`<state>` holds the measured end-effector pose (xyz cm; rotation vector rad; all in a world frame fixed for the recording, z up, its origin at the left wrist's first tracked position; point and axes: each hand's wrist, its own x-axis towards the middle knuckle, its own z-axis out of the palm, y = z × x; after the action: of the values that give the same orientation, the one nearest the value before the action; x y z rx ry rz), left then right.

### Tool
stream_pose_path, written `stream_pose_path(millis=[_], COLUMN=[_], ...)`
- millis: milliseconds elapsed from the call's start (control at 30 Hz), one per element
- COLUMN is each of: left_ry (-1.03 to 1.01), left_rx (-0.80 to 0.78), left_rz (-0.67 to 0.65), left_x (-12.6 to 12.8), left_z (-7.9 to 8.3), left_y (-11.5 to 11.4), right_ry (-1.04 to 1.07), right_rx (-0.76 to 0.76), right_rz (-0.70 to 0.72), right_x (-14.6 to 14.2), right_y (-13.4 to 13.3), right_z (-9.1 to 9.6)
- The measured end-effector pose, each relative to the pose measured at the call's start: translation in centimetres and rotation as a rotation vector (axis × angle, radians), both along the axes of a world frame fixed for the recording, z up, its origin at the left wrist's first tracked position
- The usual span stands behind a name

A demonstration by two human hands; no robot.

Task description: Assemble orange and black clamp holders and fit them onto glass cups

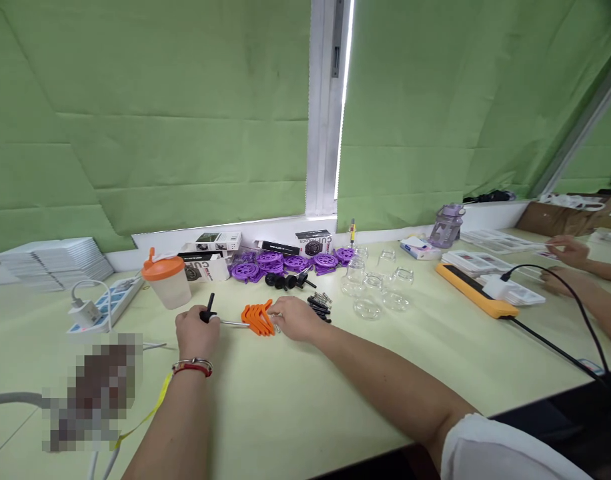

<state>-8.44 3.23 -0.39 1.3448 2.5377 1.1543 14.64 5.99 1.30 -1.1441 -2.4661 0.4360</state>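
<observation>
My left hand [198, 333] is closed round a black plastic piece [210, 312] with a thin metal rod [234, 324] sticking out to the right. The rod's tip reaches the left side of a row of orange bent plastic pieces [258, 320]. At the right end of that row, my right hand [295, 319] has its fingers curled down and pressed together, by a small shiny metal bit. What lies between those fingertips is too small to tell. Beyond the right hand lie several springs [323, 299] and black rod-like parts [319, 308].
Purple slotted discs [270, 262] and black knob parts [280, 281] lie behind, before printed boxes [205, 268]. Glass jars [373, 293] stand right of them. An orange-lidded cup [168, 283] and white power strip [116, 303] are left, an orange power strip [478, 291] right, near another person's hands [565, 267].
</observation>
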Motion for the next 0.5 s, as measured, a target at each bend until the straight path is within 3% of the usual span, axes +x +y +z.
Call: stream_pose_path(millis=[133,267,400,500], left_ry=[-0.059,-0.129,-0.226,-0.214], left_rx=[-0.010,0.027,0.111,0.261], left_rz=[0.012,-0.053,-0.164,-0.317], left_x=[0.0,0.6,1.2,1.7], left_z=[0.7,1.0,0.6,0.5], left_y=[-0.4,-0.5,-0.3,-0.6], right_ry=[-0.009,-0.082,-0.150,-0.003], right_rx=[0.039,0.207,0.352,0.300], right_rz=[0.074,0.043,0.019,-0.069], right_x=[-2.0,-3.2,-2.8,-1.6], right_y=[-1.5,-2.2,-1.7,-1.0], right_z=[-0.6,-1.1,-0.6,0.6])
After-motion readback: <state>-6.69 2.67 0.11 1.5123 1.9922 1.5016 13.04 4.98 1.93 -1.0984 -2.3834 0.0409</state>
